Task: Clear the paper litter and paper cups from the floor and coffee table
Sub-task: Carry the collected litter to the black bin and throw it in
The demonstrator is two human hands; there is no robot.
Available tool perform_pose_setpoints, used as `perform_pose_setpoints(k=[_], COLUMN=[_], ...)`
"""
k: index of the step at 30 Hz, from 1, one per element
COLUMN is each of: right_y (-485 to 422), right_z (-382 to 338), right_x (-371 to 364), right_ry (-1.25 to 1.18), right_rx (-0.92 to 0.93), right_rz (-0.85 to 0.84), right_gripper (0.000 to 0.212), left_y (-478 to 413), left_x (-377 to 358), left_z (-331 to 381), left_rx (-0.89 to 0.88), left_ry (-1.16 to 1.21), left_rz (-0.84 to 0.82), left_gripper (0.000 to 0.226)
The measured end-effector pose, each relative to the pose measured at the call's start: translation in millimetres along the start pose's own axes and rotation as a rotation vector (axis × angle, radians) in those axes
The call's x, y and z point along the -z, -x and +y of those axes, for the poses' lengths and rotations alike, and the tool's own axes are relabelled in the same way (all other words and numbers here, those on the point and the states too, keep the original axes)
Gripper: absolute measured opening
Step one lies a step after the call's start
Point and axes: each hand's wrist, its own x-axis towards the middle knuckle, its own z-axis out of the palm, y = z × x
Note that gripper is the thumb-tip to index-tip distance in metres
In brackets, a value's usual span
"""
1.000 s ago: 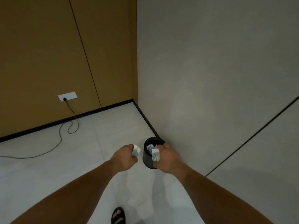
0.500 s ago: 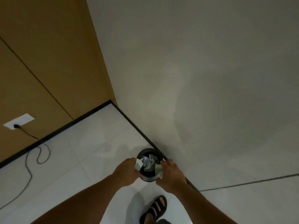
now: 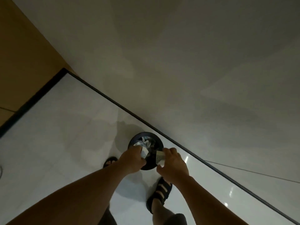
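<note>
Over the bin (image 3: 158,140) by the wall (image 3: 194,78), the left hand (image 3: 132,159) is gripping a crumpled scrap (image 3: 144,153) and the right hand (image 3: 174,165) is pinching a folded paper (image 3: 159,157). More litter (image 3: 146,142) is lying inside the bin. Both sandals (image 3: 160,192) are standing on the floor (image 3: 65,127) on the near side of the bin.

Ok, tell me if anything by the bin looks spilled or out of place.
Nothing stands out. The black bin stands upright by the wall with crumpled paper inside. The left hand holds a paper scrap and the right hand a folded paper, both over its mouth.
</note>
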Motion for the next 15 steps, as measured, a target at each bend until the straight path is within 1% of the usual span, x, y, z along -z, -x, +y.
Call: perform_pose_setpoints(k=[5, 7, 10, 12, 15], right_y=[-76, -96, -113, -114, -95], right_z=[14, 23, 38, 45, 47], right_x=[-83, -109, -135, -141, -137], right_ry=[-0.067, -0.075, -0.090, -0.120, -0.168], right_rx=[-0.132, -0.167, -0.202, -0.227, -0.271], right_rz=[-0.002, 0.007, 0.058, 0.059, 0.047], right_gripper=[0.071, 0.072, 0.077, 0.081, 0.080], left_y=[-87, -109, -129, -133, -121], left_x=[-38, -52, -66, -68, -59], left_z=[-36, -49, -71, -80, -82], left_rx=[-0.086, -0.093, -0.072, -0.045, 0.012], left_ry=[-0.051, -0.057, -0.079, -0.142, -0.223], left_rz=[-0.108, -0.133, -0.191, -0.234, -0.262], left_gripper=[0.028, 0.039, 0.066, 0.081, 0.087])
